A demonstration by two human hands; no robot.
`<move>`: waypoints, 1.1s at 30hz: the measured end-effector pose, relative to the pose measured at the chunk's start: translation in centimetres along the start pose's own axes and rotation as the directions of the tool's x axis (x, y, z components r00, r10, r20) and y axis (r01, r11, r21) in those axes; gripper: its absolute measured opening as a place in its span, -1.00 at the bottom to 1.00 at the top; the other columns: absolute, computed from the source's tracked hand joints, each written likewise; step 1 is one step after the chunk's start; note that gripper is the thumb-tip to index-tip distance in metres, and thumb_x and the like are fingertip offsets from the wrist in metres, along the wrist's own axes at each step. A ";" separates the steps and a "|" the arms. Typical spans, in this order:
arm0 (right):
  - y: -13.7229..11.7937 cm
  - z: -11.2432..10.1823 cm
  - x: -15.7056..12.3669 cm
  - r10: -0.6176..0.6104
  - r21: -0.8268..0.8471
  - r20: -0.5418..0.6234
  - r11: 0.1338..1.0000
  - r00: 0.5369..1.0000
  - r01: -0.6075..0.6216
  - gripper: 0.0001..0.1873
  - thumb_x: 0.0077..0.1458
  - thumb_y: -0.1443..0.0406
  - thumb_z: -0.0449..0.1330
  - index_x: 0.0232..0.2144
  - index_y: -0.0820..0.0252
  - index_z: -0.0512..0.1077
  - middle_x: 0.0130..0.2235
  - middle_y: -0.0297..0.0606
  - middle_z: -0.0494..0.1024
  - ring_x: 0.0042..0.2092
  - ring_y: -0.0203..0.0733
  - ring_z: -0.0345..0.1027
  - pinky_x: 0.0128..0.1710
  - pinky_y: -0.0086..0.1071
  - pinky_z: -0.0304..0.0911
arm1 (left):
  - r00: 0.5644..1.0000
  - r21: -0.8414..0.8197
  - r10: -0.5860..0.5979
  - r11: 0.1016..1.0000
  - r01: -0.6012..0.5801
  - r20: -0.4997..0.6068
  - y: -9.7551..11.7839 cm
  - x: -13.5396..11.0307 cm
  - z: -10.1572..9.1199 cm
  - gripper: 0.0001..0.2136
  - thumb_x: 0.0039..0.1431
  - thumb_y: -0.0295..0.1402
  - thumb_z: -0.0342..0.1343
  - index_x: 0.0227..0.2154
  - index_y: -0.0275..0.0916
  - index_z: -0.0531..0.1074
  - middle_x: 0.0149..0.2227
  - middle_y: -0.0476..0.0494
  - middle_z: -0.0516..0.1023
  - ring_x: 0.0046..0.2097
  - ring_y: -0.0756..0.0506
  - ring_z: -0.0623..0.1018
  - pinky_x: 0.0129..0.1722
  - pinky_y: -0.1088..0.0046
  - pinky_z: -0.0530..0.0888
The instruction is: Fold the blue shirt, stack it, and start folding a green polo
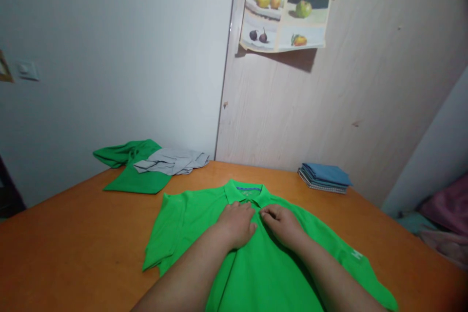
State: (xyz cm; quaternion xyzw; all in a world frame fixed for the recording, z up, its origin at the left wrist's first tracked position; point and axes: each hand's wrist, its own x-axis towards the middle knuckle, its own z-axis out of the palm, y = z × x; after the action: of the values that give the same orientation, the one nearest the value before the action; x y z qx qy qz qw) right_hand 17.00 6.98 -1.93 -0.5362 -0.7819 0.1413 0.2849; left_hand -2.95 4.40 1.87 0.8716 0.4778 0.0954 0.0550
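A bright green polo shirt (263,273) lies spread front side up, its collar pointing away from me and its short sleeves out to both sides. My left hand (237,224) rests on the chest just below the collar, fingers stretched out and palm down on the fabric. Beside it, right of the front placket, my right hand (283,224) has curled fingers, with thumb and forefinger pinched together at the cloth. Whatever is between those fingertips is too small to make out. The lower part of the shirt runs out of view between my forearms.
The shirt lies on an orange-brown table (91,239). At the back left are a crumpled green garment (137,180) and a grey cloth (175,160) on top of it. A folded stack of blue and checked cloths (325,178) sits at the back right. Walls stand behind.
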 end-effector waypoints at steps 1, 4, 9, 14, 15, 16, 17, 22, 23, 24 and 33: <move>0.3 -0.1 0.1 0.003 -0.013 -0.017 1.000 1.000 -0.003 -0.70 0.19 0.16 0.06 -0.26 0.09 0.58 -0.23 -0.25 0.62 -0.15 -0.12 0.44 -0.14 -0.33 0.26 | 1.000 0.001 -0.005 1.000 0.005 0.008 0.0 0.0 0.0 -0.57 0.27 -0.17 -0.04 0.12 -0.23 0.41 0.31 -0.27 0.29 0.24 -0.39 0.33 0.15 -0.06 0.34; 0.6 -0.2 0.4 -0.010 -0.077 -0.011 0.997 1.000 0.009 -0.68 0.21 0.16 0.07 -0.18 0.09 0.58 -0.18 -0.23 0.62 -0.09 -0.11 0.42 -0.07 -0.31 0.24 | 1.000 0.002 -0.016 1.000 0.016 0.022 0.1 0.0 -0.1 -0.55 0.28 -0.16 -0.06 0.15 -0.23 0.38 0.32 -0.28 0.27 0.26 -0.39 0.31 0.17 -0.07 0.32; -0.1 0.2 0.8 0.030 -0.232 0.002 0.972 1.000 -0.029 -0.57 0.21 0.14 0.08 0.07 0.09 0.49 -0.09 -0.18 0.59 -0.02 -0.07 0.38 0.01 -0.27 0.20 | 0.998 -0.006 -0.037 0.999 0.037 0.053 0.2 -0.1 -0.3 -0.55 0.28 -0.15 -0.07 0.17 -0.17 0.35 0.35 -0.22 0.23 0.29 -0.36 0.29 0.19 -0.05 0.29; -0.5 0.9 1.0 0.101 -0.288 -0.008 0.953 0.995 -0.099 -0.39 0.22 0.14 0.07 0.30 0.11 0.23 0.23 -0.16 0.40 0.21 0.01 0.22 0.17 -0.16 0.09 | 0.998 -0.005 -0.052 0.999 0.052 0.041 0.0 0.1 0.0 -0.55 0.27 -0.16 -0.10 0.17 -0.14 0.32 0.37 -0.16 0.20 0.28 -0.35 0.29 0.20 -0.08 0.26; -0.5 0.9 1.0 0.106 -0.284 -0.005 0.953 0.994 -0.103 -0.36 0.23 0.14 0.06 0.32 0.11 0.19 0.27 -0.17 0.35 0.24 0.01 0.18 0.19 -0.14 0.06 | 0.997 -0.004 -0.060 0.998 0.060 0.039 0.0 0.2 0.1 -0.55 0.27 -0.15 -0.10 0.17 -0.13 0.33 0.37 -0.16 0.20 0.28 -0.36 0.29 0.19 -0.09 0.26; -0.5 1.0 0.9 0.110 -0.279 0.000 0.954 0.994 -0.105 -0.35 0.23 0.14 0.06 0.34 0.10 0.16 0.30 -0.19 0.31 0.26 0.02 0.16 0.20 -0.13 0.05 | 0.997 -0.002 -0.067 0.998 0.067 0.039 0.0 0.3 0.2 -0.54 0.27 -0.14 -0.10 0.17 -0.14 0.33 0.37 -0.17 0.20 0.28 -0.37 0.28 0.19 -0.11 0.25; -0.4 1.0 0.9 0.111 -0.273 0.006 0.956 0.994 -0.105 -0.34 0.24 0.14 0.06 0.34 0.09 0.14 0.31 -0.20 0.29 0.27 0.02 0.15 0.20 -0.11 0.04 | 0.996 0.001 -0.074 0.997 0.074 0.040 0.0 0.3 0.2 -0.54 0.27 -0.13 -0.11 0.17 -0.14 0.33 0.37 -0.18 0.19 0.28 -0.37 0.28 0.19 -0.12 0.25; -0.2 1.0 0.9 0.117 -0.250 0.015 0.962 0.993 -0.110 -0.35 0.24 0.13 0.06 0.34 0.04 0.14 0.30 -0.22 0.31 0.27 0.00 0.16 0.22 -0.10 0.03 | 0.995 0.018 -0.093 0.996 0.093 0.021 0.1 0.5 0.4 -0.50 0.28 -0.09 -0.14 0.20 -0.15 0.30 0.37 -0.19 0.19 0.29 -0.39 0.26 0.18 -0.13 0.24; -0.2 1.0 0.9 0.122 -0.249 0.010 0.962 0.993 -0.115 -0.36 0.24 0.12 0.06 0.34 0.05 0.15 0.30 -0.21 0.32 0.28 -0.01 0.16 0.22 -0.10 0.02 | 0.995 0.022 -0.096 0.995 0.096 0.016 0.1 0.5 0.4 -0.49 0.29 -0.08 -0.15 0.22 -0.15 0.29 0.37 -0.19 0.18 0.30 -0.39 0.25 0.18 -0.14 0.23; -0.3 1.0 0.9 0.129 -0.251 0.003 0.960 0.992 -0.124 -0.36 0.24 0.12 0.06 0.33 0.06 0.16 0.29 -0.21 0.33 0.28 0.00 0.16 0.23 -0.10 0.01 | 0.995 0.025 -0.100 0.995 0.099 0.014 0.1 0.5 0.5 -0.48 0.29 -0.08 -0.15 0.23 -0.16 0.28 0.38 -0.20 0.18 0.30 -0.39 0.24 0.18 -0.15 0.23; -0.3 0.7 0.8 0.159 -0.273 -0.003 0.950 0.987 -0.154 -0.47 0.23 0.07 0.07 0.19 0.07 0.38 0.25 -0.20 0.39 0.26 0.02 0.20 0.22 -0.06 0.06 | 0.994 0.011 -0.111 0.994 0.111 0.018 -0.1 0.5 0.7 -0.44 0.28 -0.04 -0.14 0.27 -0.16 0.24 0.39 -0.17 0.14 0.31 -0.39 0.23 0.21 -0.14 0.20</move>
State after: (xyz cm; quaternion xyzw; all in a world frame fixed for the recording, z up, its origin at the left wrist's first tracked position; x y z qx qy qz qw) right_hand 16.15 7.65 -2.04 -0.6292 -0.7515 0.0597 0.1890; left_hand -2.62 4.87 1.18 0.8448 0.5254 0.0816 0.0602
